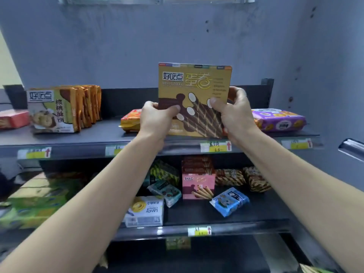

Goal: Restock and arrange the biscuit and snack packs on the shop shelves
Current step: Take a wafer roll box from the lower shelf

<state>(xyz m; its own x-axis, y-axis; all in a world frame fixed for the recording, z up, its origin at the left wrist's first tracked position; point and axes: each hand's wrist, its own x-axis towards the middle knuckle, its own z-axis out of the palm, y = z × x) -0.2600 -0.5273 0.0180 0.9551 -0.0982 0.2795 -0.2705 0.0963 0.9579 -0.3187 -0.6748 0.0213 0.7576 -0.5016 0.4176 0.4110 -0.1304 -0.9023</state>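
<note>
Egg-roll box (194, 85) is upright in both your hands, just above the front of the top shelf (110, 133). Your left hand (157, 115) pinches its lower left edge and your right hand (234, 111) grips the lower right, thumbs on the printed face. The box hides the spot behind it, so check the room between the orange pack (130, 120) and the purple pack (279, 120). Then seat the base flat, face outward and square to the shelf lip, before loosening either grip.

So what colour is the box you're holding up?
Golden yellow box with brown chocolate rolls, head view.
</note>
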